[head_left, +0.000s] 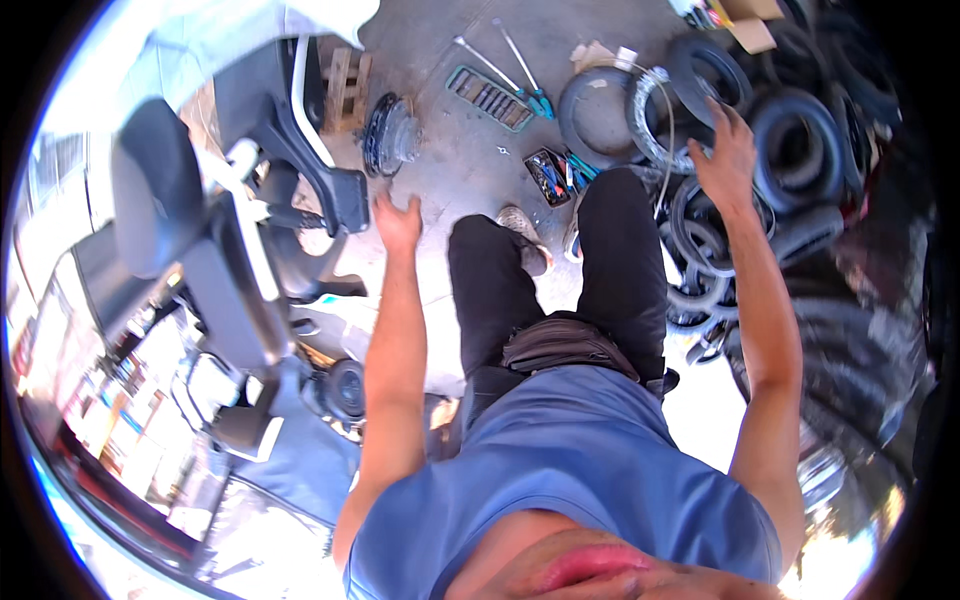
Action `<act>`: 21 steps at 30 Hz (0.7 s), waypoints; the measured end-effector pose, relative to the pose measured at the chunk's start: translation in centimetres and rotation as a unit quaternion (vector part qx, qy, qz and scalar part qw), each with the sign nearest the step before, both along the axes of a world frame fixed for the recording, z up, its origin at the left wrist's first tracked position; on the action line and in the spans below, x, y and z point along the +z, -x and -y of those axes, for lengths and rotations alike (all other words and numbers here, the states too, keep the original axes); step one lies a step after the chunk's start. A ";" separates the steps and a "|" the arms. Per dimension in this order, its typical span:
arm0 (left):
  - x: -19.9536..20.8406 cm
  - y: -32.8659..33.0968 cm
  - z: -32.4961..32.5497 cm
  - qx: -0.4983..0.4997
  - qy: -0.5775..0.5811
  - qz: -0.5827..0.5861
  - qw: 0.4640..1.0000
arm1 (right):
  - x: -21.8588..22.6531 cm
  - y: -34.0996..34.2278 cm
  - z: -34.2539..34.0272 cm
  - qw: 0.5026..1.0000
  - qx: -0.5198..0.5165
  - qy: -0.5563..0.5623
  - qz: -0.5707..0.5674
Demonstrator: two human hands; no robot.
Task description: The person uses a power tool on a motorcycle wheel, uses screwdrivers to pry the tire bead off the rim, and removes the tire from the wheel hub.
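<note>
My left hand (398,222) reaches out with its fingers apart and nothing in it. It is nearest to the dark padded end (348,200) of a grey and black seat-like machine, with a small gap between them. My right hand (728,160) is spread over a heap of tires on the right and holds nothing. Close by its fingers lie a black tire (710,72) and a ring wrapped in shiny film (645,112). A larger tire (797,150) lies to its right. Whether the fingers touch any tire, I cannot tell.
Ahead on the floor lie a green tray of sockets (490,98), long-handled tools (518,62) and a small tool box (548,178). A spoked wheel (382,135) stands near a wooden pallet (347,90). A black seat back (158,190) rises at left; dark sheeting (850,350) lies at right.
</note>
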State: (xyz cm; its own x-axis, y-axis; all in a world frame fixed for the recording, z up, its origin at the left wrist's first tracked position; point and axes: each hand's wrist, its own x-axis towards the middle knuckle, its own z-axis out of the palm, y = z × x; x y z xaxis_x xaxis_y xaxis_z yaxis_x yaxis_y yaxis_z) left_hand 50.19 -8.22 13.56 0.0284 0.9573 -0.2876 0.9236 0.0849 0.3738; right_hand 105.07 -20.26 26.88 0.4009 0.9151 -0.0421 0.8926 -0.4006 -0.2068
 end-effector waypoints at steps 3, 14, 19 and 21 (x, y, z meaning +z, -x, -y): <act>5.9 2.2 3.4 0.034 0.091 0.058 0.994 | 6.4 2.7 0.7 0.996 -0.075 0.024 -0.033; 22.7 -7.7 -14.1 -0.115 0.137 -0.007 0.984 | 7.2 1.2 12.7 0.850 -0.395 0.295 -0.186; 23.0 -19.2 -29.7 -0.083 0.153 0.068 0.982 | 3.4 -2.8 9.7 0.727 -0.500 0.376 -0.282; 26.1 -27.9 -35.3 -0.143 0.109 0.050 0.982 | -1.8 -7.0 7.6 0.757 -0.465 0.360 -0.283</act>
State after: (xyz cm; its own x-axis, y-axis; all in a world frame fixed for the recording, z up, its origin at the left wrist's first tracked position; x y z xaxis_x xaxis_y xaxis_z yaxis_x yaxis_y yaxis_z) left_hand 78.09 27.07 39.69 0.3261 0.8223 -0.4664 0.8805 -0.0845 0.4665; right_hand 112.04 -27.88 25.04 0.5887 -0.0944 -0.8028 0.0049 -0.9927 0.1203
